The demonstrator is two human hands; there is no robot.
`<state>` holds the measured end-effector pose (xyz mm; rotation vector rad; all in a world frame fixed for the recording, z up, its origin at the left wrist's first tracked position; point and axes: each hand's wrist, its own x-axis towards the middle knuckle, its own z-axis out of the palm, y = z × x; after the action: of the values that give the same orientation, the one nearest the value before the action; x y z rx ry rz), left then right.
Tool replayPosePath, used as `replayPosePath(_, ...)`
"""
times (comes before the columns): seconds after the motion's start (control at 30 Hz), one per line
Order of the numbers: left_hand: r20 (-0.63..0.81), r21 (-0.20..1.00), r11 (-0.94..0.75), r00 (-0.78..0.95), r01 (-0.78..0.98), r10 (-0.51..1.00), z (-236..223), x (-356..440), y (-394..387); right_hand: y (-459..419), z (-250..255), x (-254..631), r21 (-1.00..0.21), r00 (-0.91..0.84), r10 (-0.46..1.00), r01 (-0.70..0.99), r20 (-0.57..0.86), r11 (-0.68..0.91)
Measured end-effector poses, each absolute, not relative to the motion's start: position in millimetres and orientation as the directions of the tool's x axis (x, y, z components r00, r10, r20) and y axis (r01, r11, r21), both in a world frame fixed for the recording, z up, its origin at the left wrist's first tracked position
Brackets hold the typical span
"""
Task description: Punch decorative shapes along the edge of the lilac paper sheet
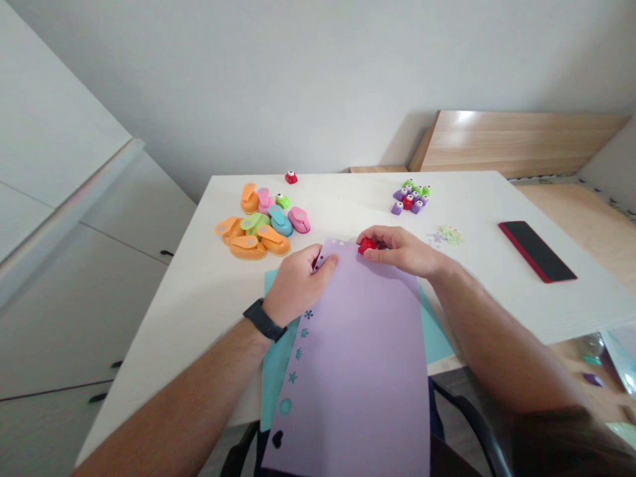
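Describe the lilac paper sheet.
The lilac paper sheet is a rectangle lying over a turquoise sheet and overhanging the edge of the white table. Punched shapes run down its left edge: heart, circle, star, flower. The left hand rests on its top corner; a red craft punch in the right hand touches it.

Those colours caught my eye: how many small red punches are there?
3. One red punch sits alone near the table's far edge, one among the small purple and green punches, one in the right hand. More may hide in that cluster.
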<state>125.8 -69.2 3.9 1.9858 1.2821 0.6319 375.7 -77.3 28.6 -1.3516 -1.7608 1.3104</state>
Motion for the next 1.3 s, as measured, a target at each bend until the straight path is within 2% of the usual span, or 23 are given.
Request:
replayPosePath(0.53, 0.049, 0.758, -0.281, 0.379, 0.589, 0.924, 4.4, 125.4, -70.0, -75.8, 25.6, 379.7, -0.941, -0.304, 0.942, 0.336, -0.144, -0.036)
replayPosePath(1.3, 0.039, 0.783, -0.271, 0.391, 0.560, 0.920, 3.6, 125.1, -68.1, -76.6, 28.9, 381.2, -0.955, -0.349, 0.922, 0.290, -0.166, -0.062)
